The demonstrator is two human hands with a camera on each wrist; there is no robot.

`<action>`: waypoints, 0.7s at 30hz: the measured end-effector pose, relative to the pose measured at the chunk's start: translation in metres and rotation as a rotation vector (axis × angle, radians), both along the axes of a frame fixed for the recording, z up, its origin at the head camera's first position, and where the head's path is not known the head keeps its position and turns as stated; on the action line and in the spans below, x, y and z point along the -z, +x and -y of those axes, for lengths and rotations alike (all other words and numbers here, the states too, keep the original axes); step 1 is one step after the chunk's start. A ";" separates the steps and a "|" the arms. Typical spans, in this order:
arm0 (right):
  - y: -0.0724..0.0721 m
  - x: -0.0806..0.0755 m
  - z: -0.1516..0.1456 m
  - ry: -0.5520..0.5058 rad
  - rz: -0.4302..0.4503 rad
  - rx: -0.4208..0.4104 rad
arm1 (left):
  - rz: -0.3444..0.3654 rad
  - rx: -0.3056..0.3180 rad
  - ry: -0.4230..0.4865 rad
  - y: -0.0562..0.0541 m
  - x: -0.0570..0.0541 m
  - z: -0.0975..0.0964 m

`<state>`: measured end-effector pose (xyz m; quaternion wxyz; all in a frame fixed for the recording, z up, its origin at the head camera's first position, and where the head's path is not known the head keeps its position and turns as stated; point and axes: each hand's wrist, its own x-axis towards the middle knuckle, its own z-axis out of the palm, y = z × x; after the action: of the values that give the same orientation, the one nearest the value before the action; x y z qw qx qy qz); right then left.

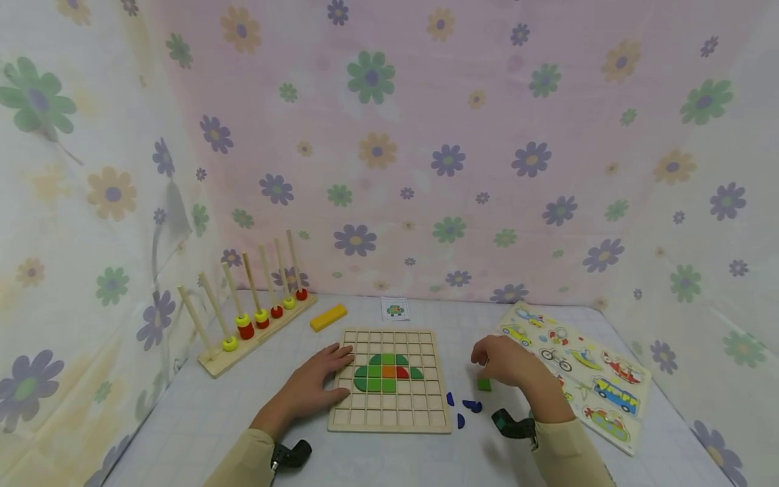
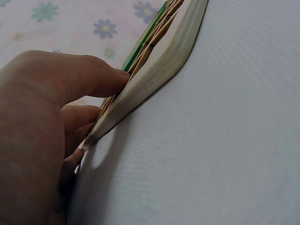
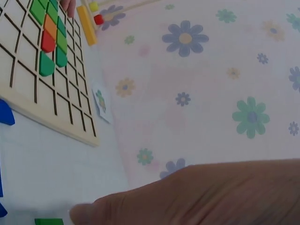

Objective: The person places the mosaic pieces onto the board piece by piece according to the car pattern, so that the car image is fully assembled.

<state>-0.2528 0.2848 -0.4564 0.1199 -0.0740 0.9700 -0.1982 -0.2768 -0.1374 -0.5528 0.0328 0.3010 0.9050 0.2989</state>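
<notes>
On the white counter (image 1: 389, 463), we see a green square block (image 1: 483, 385) just nearside of the curled fingers of the right hand (image 1: 511, 365), their hold unclear; the farther left hand (image 1: 309, 384) rests spread fingers on a wooden grid board (image 1: 389, 428).

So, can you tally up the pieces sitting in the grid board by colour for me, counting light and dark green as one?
Pieces in the grid board:
Green pieces: 9
Orange piece: 1
Red piece: 1
Total: 11
</notes>
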 end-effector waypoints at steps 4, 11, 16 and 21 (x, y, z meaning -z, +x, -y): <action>0.002 0.004 -0.004 0.033 0.063 0.059 | -0.004 0.002 0.006 0.000 0.000 0.000; 0.002 0.020 -0.005 0.018 0.065 0.062 | -0.010 0.004 0.005 0.000 0.000 0.000; -0.002 0.027 0.000 0.024 0.026 0.038 | -0.009 0.005 0.001 -0.001 0.001 0.000; -0.007 0.032 0.004 -0.003 -0.013 0.024 | -0.005 0.004 0.006 0.000 0.000 0.000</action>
<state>-0.2601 0.2806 -0.4883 0.1110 -0.0638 0.9712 -0.2008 -0.2766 -0.1374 -0.5529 0.0303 0.3035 0.9036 0.3006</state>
